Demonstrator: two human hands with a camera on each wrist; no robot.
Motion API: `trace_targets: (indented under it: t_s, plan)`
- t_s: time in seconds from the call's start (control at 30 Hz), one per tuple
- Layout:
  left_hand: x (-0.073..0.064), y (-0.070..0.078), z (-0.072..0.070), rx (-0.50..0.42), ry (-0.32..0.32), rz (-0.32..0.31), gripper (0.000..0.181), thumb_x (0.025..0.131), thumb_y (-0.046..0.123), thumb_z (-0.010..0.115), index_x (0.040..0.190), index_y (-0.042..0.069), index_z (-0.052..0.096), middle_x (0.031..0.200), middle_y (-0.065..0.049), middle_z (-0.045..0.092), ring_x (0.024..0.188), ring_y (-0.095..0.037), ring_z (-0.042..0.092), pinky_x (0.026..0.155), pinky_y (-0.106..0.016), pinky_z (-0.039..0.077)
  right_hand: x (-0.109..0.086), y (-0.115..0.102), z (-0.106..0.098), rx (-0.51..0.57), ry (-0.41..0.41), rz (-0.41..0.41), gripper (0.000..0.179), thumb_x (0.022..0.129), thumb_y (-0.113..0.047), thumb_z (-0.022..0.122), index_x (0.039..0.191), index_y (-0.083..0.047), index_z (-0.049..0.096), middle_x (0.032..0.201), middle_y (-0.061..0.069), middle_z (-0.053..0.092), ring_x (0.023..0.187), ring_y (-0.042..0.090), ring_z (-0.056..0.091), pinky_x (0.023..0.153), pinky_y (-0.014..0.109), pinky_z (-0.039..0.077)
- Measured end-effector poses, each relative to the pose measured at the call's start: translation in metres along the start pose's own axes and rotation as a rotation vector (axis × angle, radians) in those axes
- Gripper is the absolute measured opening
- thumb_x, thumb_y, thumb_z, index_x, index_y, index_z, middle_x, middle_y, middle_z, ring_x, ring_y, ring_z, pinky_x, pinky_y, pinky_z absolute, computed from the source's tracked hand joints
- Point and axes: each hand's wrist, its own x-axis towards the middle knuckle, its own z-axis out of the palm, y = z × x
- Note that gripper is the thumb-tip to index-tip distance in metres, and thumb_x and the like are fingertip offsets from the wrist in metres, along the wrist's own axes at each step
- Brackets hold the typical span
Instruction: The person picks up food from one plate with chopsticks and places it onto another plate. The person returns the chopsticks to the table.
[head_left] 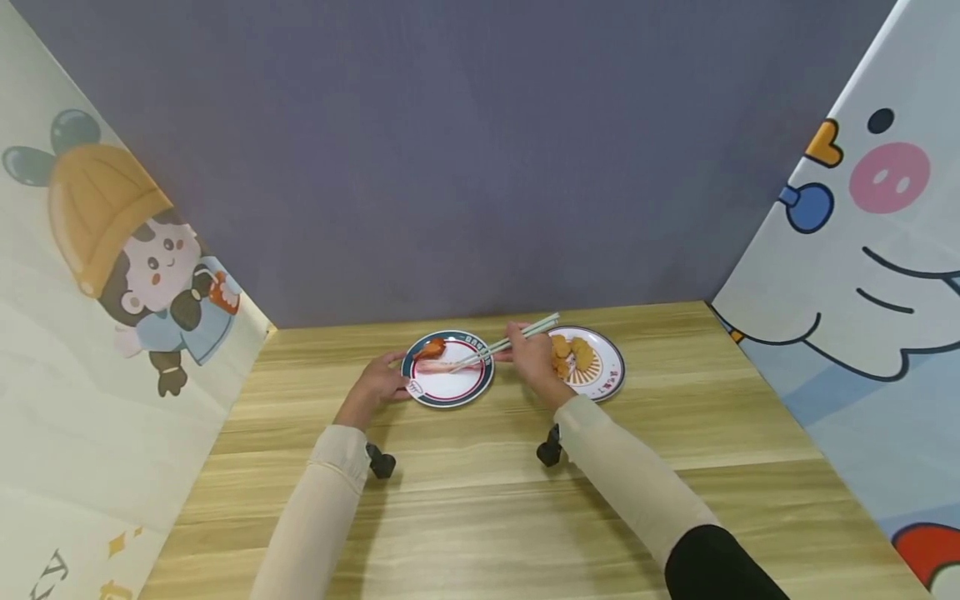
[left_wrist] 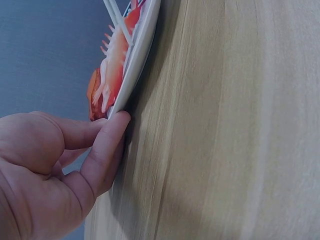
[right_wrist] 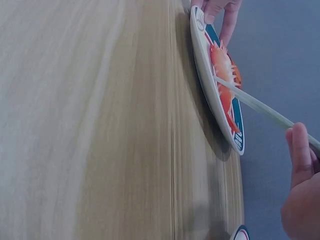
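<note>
My left hand point(head_left: 381, 379) pinches the near-left rim of a white plate point(head_left: 459, 390) with a dark teal border, thumb and fingers at its edge. On this plate lie a red-and-white toy shrimp point(left_wrist: 116, 60) and an orange-brown piece shaped like a drumstick point(head_left: 431, 347). My right hand point(head_left: 532, 360) holds a pair of pale green chopsticks point(head_left: 491, 348) from the plate's right side. Their tips reach down to the shrimp's edge, close over the plate, as the right wrist view shows.
Just right of my right hand stands a second white plate point(head_left: 613, 367) with a dark rim and golden nuggets point(head_left: 581, 354) on it; my forearm partly covers it. A grey panel point(head_left: 480, 167) rises behind the wooden table point(head_left: 465, 492), and printed cartoon walls flank both sides.
</note>
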Motion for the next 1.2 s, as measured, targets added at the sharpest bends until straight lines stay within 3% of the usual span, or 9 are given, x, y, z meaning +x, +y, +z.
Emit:
trace_targets:
  t_s: [0.13,0.3,0.4,0.53,0.73,0.93,1.03,1.2]
  plan:
    - [0.001,0.0,0.0,0.008,0.004,0.009,0.068,0.096,-0.011,0.054,0.158,0.01,0.036,0.125,-0.025,0.058,0.074,-0.015,0.066,0.073,-0.03,0.067,0.001,-0.001,-0.006,0.026,0.016,0.014,0.032,0.103,-0.024,0.055,0.107,0.005,0.068,0.088,0.025,0.074,0.086,0.051,0.071,0.076,0.057,0.063]
    - [0.001,-0.001,0.001,0.014,0.006,0.009,0.068,0.096,-0.011,0.054,0.158,0.009,0.036,0.126,-0.024,0.057,0.073,-0.015,0.065,0.07,-0.028,0.066,0.0,-0.002,-0.013,0.054,0.014,0.036,0.031,0.102,-0.023,0.056,0.11,0.005,0.068,0.086,0.02,0.074,0.084,0.047,0.073,0.077,0.052,0.063]
    - [0.001,0.0,0.002,0.006,0.008,0.009,0.068,0.095,-0.012,0.055,0.158,0.009,0.036,0.127,-0.025,0.057,0.073,-0.015,0.064,0.069,-0.028,0.066,-0.001,-0.002,-0.017,0.042,0.011,0.047,0.033,0.102,-0.026,0.056,0.113,0.003,0.069,0.088,0.02,0.075,0.081,0.042,0.075,0.061,0.036,0.066]
    - [0.001,0.0,0.003,0.011,0.007,0.007,0.068,0.095,-0.011,0.056,0.157,0.009,0.037,0.122,-0.022,0.058,0.074,-0.015,0.064,0.069,-0.029,0.066,-0.002,-0.002,-0.021,0.05,0.018,0.052,0.035,0.104,-0.028,0.056,0.117,0.002,0.068,0.094,0.025,0.074,0.075,0.035,0.077,0.043,0.019,0.052]
    - [0.0,0.001,0.003,0.002,0.001,0.013,0.07,0.093,-0.013,0.056,0.157,0.009,0.037,0.122,-0.023,0.058,0.072,-0.015,0.064,0.069,-0.028,0.066,-0.001,0.001,-0.024,0.178,0.029,0.034,0.029,0.103,-0.018,0.055,0.11,0.008,0.065,0.082,0.015,0.07,0.056,0.018,0.073,0.061,0.028,0.065]
    - [0.001,0.002,0.002,0.017,-0.003,0.008,0.072,0.093,-0.013,0.056,0.159,0.009,0.035,0.131,-0.027,0.055,0.074,-0.016,0.065,0.071,-0.03,0.067,-0.002,0.0,-0.031,0.241,0.04,0.018,0.027,0.105,-0.015,0.052,0.103,0.01,0.063,0.075,0.01,0.067,0.054,0.014,0.071,0.059,0.029,0.065]
    - [0.002,0.002,0.001,0.038,0.002,-0.002,0.072,0.094,-0.011,0.056,0.159,0.012,0.035,0.13,-0.026,0.054,0.075,-0.016,0.066,0.072,-0.03,0.067,-0.002,0.0,-0.036,0.247,0.051,0.031,0.028,0.106,-0.017,0.052,0.104,0.01,0.062,0.074,0.008,0.066,0.054,0.014,0.071,0.06,0.03,0.065]
    - [0.001,0.002,0.0,0.052,0.0,-0.016,0.071,0.095,-0.009,0.057,0.159,0.013,0.036,0.126,-0.023,0.054,0.075,-0.016,0.066,0.071,-0.028,0.066,-0.005,0.0,-0.049,0.169,0.07,0.078,0.031,0.107,-0.027,0.051,0.103,0.002,0.063,0.065,0.003,0.068,0.053,0.012,0.071,0.057,0.028,0.064]
